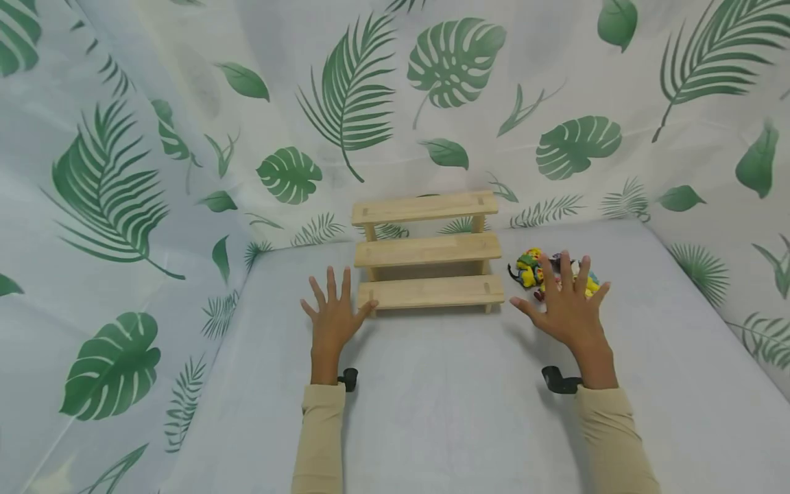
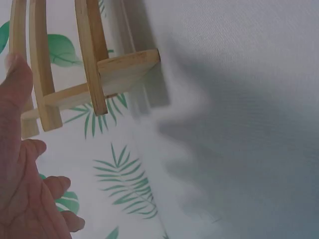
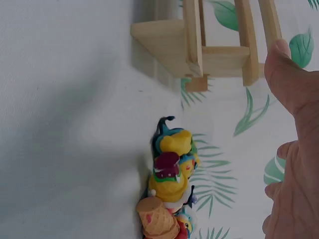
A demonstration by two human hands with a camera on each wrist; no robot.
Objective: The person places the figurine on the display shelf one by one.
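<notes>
A three-tier wooden step shelf [image 1: 428, 250] stands at the back of the white surface; no items show on its tiers. My left hand [image 1: 333, 319] is spread flat in the air near the shelf's left end, holding nothing. On the other side my right hand [image 1: 570, 315] is likewise spread, palm down, with nothing in it. Partly behind its fingers lies a pile of small colourful toy figures [image 1: 529, 267]. The right wrist view shows these figures as yellow, blue and maroon pieces, one with a waffle-cone shape [image 3: 157, 216]. How many there are is hidden.
White cloth [image 1: 444, 412] covers the surface. Leaf-printed sheets [image 1: 457, 89] rise behind it and on both sides as walls. Black wrist-camera mounts [image 1: 560, 381] sit at both wrists, beside beige sleeves [image 1: 611, 432].
</notes>
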